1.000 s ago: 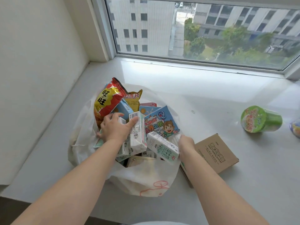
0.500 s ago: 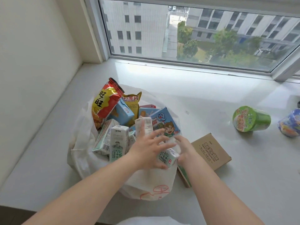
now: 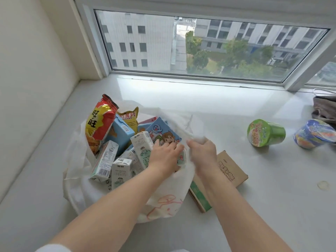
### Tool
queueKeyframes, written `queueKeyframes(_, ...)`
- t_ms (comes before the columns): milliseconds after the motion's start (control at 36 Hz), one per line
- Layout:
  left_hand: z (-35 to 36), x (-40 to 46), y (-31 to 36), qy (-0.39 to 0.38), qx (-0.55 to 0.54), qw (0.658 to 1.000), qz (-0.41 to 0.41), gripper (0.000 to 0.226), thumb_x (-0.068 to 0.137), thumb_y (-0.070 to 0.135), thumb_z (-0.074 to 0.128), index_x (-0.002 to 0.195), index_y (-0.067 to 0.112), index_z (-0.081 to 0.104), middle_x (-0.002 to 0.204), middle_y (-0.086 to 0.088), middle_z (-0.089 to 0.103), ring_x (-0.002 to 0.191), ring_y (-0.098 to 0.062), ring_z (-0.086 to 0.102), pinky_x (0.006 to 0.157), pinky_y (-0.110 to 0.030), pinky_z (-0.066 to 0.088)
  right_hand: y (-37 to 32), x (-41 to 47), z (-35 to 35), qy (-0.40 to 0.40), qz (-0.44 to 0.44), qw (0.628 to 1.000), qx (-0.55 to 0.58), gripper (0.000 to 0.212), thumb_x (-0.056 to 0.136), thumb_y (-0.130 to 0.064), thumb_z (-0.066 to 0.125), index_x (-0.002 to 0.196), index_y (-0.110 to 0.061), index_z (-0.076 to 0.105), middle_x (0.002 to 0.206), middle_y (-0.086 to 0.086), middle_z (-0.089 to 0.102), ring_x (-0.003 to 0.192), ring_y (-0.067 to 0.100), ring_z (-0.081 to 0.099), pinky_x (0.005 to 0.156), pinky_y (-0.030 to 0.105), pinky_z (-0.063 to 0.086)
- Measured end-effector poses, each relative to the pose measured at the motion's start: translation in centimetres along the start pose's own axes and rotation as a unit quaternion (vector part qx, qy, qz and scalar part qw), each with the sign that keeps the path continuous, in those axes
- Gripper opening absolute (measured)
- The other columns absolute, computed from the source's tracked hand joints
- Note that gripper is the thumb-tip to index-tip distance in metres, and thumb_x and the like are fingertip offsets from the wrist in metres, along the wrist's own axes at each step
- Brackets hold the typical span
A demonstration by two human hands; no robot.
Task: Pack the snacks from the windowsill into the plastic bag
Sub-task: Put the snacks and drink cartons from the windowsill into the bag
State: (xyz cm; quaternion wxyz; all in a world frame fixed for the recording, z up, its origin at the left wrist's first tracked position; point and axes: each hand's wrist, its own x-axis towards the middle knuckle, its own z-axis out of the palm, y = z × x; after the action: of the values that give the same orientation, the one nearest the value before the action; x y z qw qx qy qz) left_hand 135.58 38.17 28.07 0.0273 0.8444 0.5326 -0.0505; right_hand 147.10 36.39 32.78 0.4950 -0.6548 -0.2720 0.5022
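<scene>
A white plastic bag (image 3: 163, 202) sits on the windowsill (image 3: 218, 99), stuffed with snacks: a red crisp packet (image 3: 99, 122), a blue box (image 3: 121, 131), a cartoon-printed blue pack (image 3: 164, 133) and several white milk cartons (image 3: 121, 171). My left hand (image 3: 163, 157) rests with straight fingers on a milk carton (image 3: 142, 148) at the bag's right side. My right hand (image 3: 202, 151) pinches the bag's right edge and lifts it. A green noodle cup (image 3: 265, 132) and a blue noodle cup (image 3: 313, 136) lie on their sides to the right.
A brown cardboard box (image 3: 229, 170) lies right of the bag, under my right wrist. A grey cloth bag (image 3: 324, 108) sits at the far right edge. The wall closes the left side and the window frame the back.
My right hand has taken hold of the bag's right edge and raised it. My left hand stays on the cartons at the bag's right. The view has turned right, showing the cloth bag.
</scene>
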Motion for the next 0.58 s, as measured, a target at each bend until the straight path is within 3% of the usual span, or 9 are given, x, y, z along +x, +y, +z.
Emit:
queueKeyframes(111,0.8,1.4,0.3,-0.08,0.108,0.991,-0.024,0.055,0.094,0.028,0.046,0.145,0.017,0.03,0.147,-0.006,0.038,0.138,-0.026,0.026,0.111,-0.05,0.021,-1.6,-2.8,1.5,-0.082,-0.133,0.986,-0.06,0.028,0.085,0.002,0.061,0.065,-0.019,0.059,0.047,-0.016,0.057,0.044,-0.008,0.05,0.047,0.008,0.039)
queueKeyframes(167,1.2,1.3,0.3,-0.13,0.122,0.984,0.0,0.054,0.095,0.026,0.044,0.145,0.011,0.032,0.147,-0.009,0.036,0.137,-0.026,0.028,0.11,-0.046,0.025,-1.8,-2.8,1.5,-0.088,-0.137,0.983,-0.082,0.027,0.085,0.002,0.061,0.067,-0.018,0.059,0.053,-0.012,0.057,0.045,-0.006,0.051,0.046,0.009,0.038)
queueKeyframes(250,0.6,0.4,0.9,-0.141,0.063,0.987,0.05,0.035,0.094,0.018,0.044,0.126,0.005,0.051,0.128,-0.01,0.051,0.117,-0.028,0.049,0.084,-0.036,0.042,-1.3,-1.8,0.9,-0.059,-0.12,0.982,-0.129,0.022,0.087,-0.006,0.061,0.07,-0.02,0.058,0.064,-0.004,0.058,0.06,0.012,0.055,0.053,0.021,0.042)
queueKeyframes(306,-0.1,-0.7,0.6,-0.083,-0.052,0.995,0.029,0.031,0.093,0.012,0.044,0.123,0.011,0.055,0.124,-0.005,0.054,0.111,-0.025,0.054,0.075,-0.036,0.044,-0.7,-1.0,0.4,-0.035,-0.113,0.98,-0.162,0.014,0.087,-0.01,0.06,0.074,-0.015,0.058,0.065,-0.001,0.055,0.065,0.019,0.052,0.056,0.025,0.039)
queueKeyframes(361,-0.8,-1.6,-0.9,0.017,-0.182,0.983,-0.005,0.035,0.095,0.01,0.043,0.125,0.019,0.057,0.124,0.003,0.055,0.111,-0.02,0.054,0.08,-0.033,0.046,-0.3,-0.4,0.5,-0.029,-0.112,0.972,-0.204,0.008,0.086,-0.014,0.061,0.079,-0.012,0.058,0.065,-0.002,0.055,0.068,0.02,0.052,0.054,0.025,0.038)
queueKeyframes(444,-2.3,-3.6,-3.6,0.239,-0.3,0.922,-0.055,0.023,0.091,0.008,0.05,0.104,0.014,0.068,0.106,-0.001,0.063,0.095,-0.021,0.059,0.075,-0.033,0.05,0.0,-0.2,1.8,-0.028,-0.127,0.956,-0.264,0.015,0.086,-0.019,0.062,0.096,-0.01,0.057,0.082,0.001,0.058,0.079,0.021,0.054,0.061,0.025,0.038)
queueKeyframes(528,-2.0,-5.6,-7.4,0.393,-0.251,0.863,-0.195,0.019,0.082,0.014,0.056,0.097,0.014,0.068,0.1,-0.005,0.063,0.095,-0.023,0.055,0.081,-0.036,0.047,0.1,0.4,3.7,-0.032,-0.144,0.949,-0.28,0.035,0.085,-0.019,0.063,0.114,-0.006,0.049,0.097,0.004,0.055,0.086,0.021,0.054,0.068,0.027,0.041)
queueKeyframes(583,-0.6,-7.4,-10.8,0.405,-0.18,0.832,-0.334,0.028,0.078,0.02,0.064,0.105,0.014,0.065,0.113,-0.01,0.059,0.107,-0.03,0.051,0.094,-0.046,0.04,0.0,0.8,4.8,-0.023,-0.145,0.946,-0.288,0.036,0.084,-0.018,0.063,0.114,-0.004,0.048,0.098,0.006,0.055,0.086,0.022,0.054,0.068,0.029,0.042)
